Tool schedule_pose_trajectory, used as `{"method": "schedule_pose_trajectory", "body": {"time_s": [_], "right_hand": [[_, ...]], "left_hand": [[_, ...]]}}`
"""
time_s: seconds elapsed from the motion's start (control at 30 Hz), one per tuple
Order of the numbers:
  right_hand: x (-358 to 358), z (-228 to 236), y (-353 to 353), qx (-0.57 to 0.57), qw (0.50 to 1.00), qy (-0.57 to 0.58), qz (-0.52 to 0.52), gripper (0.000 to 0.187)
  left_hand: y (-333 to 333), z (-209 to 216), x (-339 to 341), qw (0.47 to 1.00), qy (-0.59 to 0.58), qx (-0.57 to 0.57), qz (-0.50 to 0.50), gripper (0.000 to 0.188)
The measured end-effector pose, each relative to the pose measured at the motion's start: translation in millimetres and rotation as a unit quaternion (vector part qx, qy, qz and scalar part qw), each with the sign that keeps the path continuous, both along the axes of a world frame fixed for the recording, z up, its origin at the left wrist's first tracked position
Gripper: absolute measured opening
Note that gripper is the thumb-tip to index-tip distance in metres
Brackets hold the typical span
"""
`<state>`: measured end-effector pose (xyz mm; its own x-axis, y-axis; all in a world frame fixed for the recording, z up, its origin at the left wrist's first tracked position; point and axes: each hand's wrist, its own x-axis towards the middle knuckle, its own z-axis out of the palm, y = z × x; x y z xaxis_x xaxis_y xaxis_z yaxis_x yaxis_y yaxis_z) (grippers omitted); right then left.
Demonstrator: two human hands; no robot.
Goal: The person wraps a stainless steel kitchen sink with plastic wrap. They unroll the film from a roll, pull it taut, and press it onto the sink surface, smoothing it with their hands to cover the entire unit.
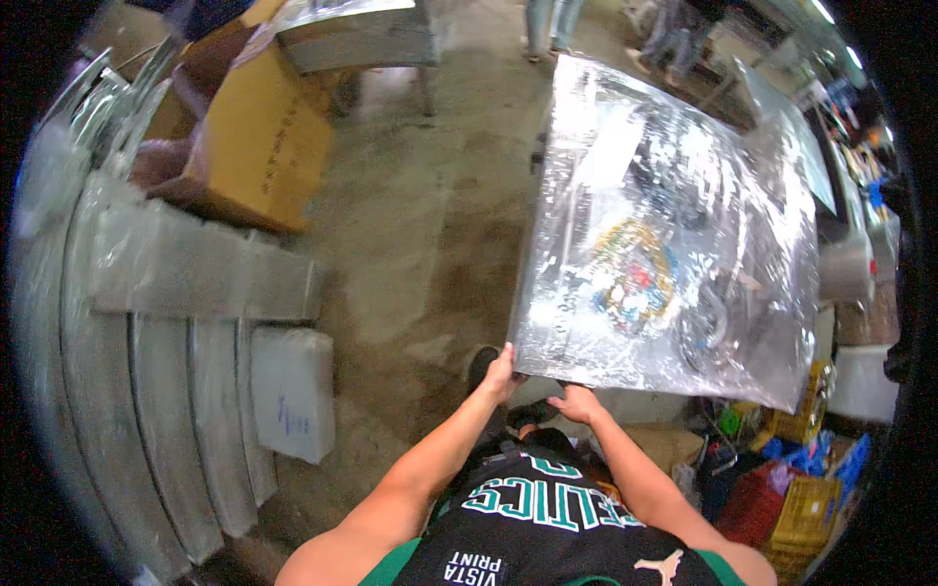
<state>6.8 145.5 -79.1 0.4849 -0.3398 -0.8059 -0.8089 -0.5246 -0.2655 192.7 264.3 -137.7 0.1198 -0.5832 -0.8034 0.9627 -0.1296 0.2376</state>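
Observation:
A large flat metallic panel (596,337), wrapped in clear shiny film, stretches away from me on the right. Through the film show a yellow bundle (620,239), a small red spot and dark coil shapes; glare blurs their details. My left hand (501,375) grips the panel's near left corner, thumb up along its side. A little to the right, my right hand (578,402) holds the near edge, its fingers partly hidden under the panel. Whether the far end rests on something cannot be seen.
Long wrapped grey pieces (156,420) and a wrapped block (293,391) lie at left. Behind them stands an open cardboard box (259,146). Yellow crates (806,513) and a red bag (750,503) crowd the lower right. Other people's legs (552,24) show at the far end.

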Motion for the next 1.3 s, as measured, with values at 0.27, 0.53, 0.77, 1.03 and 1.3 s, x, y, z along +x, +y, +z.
{"method": "schedule_pose_trajectory", "body": {"time_s": [0.27, 0.53, 0.77, 1.03, 1.3], "right_hand": [[-307, -35, -109, -0.091, 0.582, -0.059, -0.806, 0.048], [-531, 146, -306, -0.158, 0.253, -0.52, -0.8, 0.053], [-547, 25, -334, -0.117, 0.407, -0.632, -0.65, 0.06], [-499, 82, -302, 0.008, 0.083, -0.565, -0.821, 0.059], [-455, 133, -258, -0.032, 0.071, -0.549, -0.832, 0.072]], "left_hand": [[8, 46, 36, 0.839, -0.434, 0.105, -0.312, 0.072], [-96, 52, 61, 0.784, -0.503, 0.156, -0.329, 0.091], [-106, 61, 51, 0.77, -0.501, 0.247, -0.308, 0.089], [-114, 73, 82, 0.777, -0.471, 0.228, -0.348, 0.088], [-118, 102, 139, 0.765, -0.486, 0.181, -0.382, 0.094]]}}
